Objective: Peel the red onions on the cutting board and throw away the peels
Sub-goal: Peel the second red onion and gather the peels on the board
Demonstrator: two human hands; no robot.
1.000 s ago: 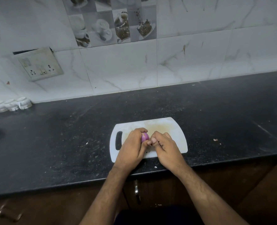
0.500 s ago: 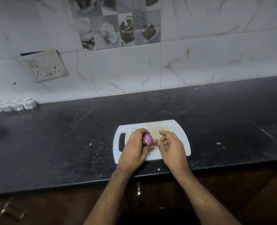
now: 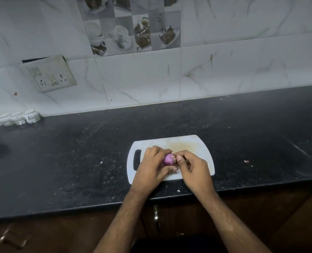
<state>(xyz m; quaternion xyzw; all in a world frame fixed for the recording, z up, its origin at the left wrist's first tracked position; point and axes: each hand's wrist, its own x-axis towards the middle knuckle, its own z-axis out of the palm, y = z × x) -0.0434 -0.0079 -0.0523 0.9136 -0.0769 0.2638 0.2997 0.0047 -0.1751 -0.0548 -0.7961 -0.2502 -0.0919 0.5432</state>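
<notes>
Black counter [image 3: 60,161], white cutting board [image 3: 197,145] near front edge. Left hand [image 3: 152,167] grips onion [image 3: 168,159]; right hand [image 3: 193,167] pinches its top, prob. peel.

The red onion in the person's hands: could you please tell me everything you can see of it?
The red onion is small and round, with a smooth, glossy purple surface and a paler patch at its upper right end. The left hand grips it from the left and underneath, hiding that side; the right hand pinches at its right end with fingertips. It is held just over the near half of the white cutting board. Whether any dry skin remains is unclear.
</notes>
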